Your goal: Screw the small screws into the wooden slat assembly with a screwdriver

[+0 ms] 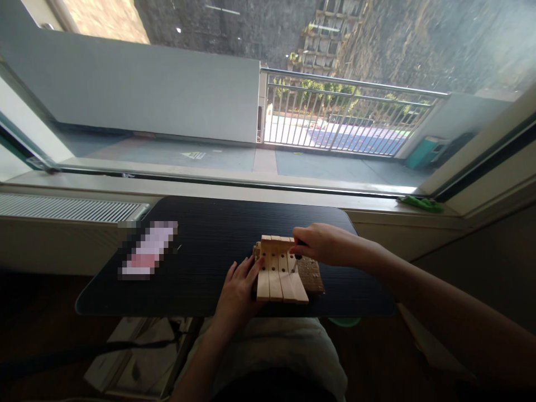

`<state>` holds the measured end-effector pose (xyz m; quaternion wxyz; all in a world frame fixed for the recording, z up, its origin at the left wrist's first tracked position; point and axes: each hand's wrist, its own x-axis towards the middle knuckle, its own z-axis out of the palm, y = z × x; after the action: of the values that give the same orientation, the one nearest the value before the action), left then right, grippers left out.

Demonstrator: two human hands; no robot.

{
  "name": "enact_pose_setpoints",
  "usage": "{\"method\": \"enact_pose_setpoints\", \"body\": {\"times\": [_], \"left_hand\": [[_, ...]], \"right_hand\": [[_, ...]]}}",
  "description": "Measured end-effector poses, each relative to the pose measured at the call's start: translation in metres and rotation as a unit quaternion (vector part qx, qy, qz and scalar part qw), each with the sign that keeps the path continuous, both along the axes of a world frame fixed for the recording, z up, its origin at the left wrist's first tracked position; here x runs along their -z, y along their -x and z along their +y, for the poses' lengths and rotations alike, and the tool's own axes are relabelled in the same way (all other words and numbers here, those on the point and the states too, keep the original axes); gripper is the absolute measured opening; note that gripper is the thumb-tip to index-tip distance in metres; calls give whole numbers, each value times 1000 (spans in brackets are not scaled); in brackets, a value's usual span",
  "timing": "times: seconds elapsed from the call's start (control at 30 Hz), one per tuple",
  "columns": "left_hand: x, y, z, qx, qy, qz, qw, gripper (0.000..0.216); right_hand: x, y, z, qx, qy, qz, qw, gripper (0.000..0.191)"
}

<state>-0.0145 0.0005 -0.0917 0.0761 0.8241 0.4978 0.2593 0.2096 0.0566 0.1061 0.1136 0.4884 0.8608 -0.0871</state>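
Observation:
A set of pale wooden slats [280, 273] with drilled holes lies side by side on a small dark table [209, 245], resting against a brown perforated board [313, 274]. My left hand [238, 285] lies flat with fingers stretched against the left edge of the slats. My right hand [318, 243] is closed in a pinch over the far right end of the slats, gripping a small dark tool or pin [298, 258] that points down at them; what it is I cannot make out.
A blurred pink and white object [146, 251] lies on the table's left part. Behind the table runs a window sill with a radiator grille [71, 207] and a green item [422, 203]. A large window lies beyond.

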Motion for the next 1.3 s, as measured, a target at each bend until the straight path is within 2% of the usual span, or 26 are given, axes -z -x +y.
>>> {"method": "enact_pose_setpoints", "body": {"times": [0.17,0.33,0.47,0.63,0.73,0.9,0.97,1.17,1.3], "left_hand": [[-1,0,0,4,3,1,1000,83],[0,0,-1,3,1,-3,1000,85],[-1,0,-1,2,3,-5,1000,85],[-2,1,-1,4,3,0,1000,83],[-1,1,0,3,-1,-1,1000,83],[-2,1,0,6,2,3,1000,83],[-2,1,0,4,5,4,1000,84],[-2,1,-1,3,2,5,1000,85],[-1,2,-1,4,4,9,1000,85]], "right_hand": [[2,4,-4,3,-44,-24,999,32],[13,5,-8,-13,-102,-19,995,36],[19,2,-10,13,-125,-32,992,44],[19,5,-12,41,-142,-57,987,54],[14,9,-15,43,-138,-56,988,51],[4,4,-23,29,-97,-16,995,18],[2,-2,-25,33,-78,1,996,13],[4,-15,-24,-12,-25,84,996,10],[-3,-10,-22,-47,-22,12,999,17]]}}
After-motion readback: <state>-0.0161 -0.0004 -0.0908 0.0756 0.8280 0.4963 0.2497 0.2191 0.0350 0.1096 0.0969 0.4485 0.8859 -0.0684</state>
